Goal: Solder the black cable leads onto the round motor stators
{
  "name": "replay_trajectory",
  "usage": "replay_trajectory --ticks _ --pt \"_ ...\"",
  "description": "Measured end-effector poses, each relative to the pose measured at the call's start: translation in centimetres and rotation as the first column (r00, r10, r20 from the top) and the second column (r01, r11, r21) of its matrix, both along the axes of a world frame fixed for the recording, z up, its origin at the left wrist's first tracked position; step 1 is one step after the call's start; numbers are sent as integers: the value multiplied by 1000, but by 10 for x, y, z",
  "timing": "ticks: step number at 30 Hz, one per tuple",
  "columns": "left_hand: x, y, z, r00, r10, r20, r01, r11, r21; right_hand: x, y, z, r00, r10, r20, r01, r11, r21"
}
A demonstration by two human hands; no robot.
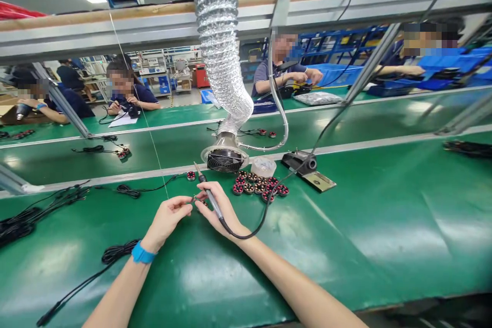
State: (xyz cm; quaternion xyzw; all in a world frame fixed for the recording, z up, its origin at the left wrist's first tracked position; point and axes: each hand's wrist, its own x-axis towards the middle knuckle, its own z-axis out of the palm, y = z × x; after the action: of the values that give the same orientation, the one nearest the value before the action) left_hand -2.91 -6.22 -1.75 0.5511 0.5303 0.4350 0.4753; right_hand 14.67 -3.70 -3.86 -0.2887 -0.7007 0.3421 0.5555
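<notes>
My right hand (221, 207) holds a soldering iron (212, 202), its tip pointing up and away, its cord looping off to the right. My left hand (169, 219), with a blue band at the wrist, pinches a thin dark piece that looks like a wire end, close to my right fingertips. A small round part (201, 205) shows partly behind my right fingers. Beyond the hands lies one red and black round part (191, 176) with a cable. Several more round parts (260, 184) are grouped to the right of my right hand.
A fume duct (225, 156) hangs above the green table (346, 220). A clear tape roll (263, 167) and an iron stand (309, 169) are behind the parts. Black cable bundles (17, 223) lie left; a coiled cable (119, 252) is near my left wrist. Several people sit across.
</notes>
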Motion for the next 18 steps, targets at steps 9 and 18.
replay_trajectory --ticks 9,18 --pt "7 -9 10 993 -113 -45 113 994 -4 -4 -2 -3 998 -23 -54 17 994 -107" --pt "4 -6 2 996 -81 -31 81 997 -4 -5 -4 -7 997 -36 -73 28 993 -112"
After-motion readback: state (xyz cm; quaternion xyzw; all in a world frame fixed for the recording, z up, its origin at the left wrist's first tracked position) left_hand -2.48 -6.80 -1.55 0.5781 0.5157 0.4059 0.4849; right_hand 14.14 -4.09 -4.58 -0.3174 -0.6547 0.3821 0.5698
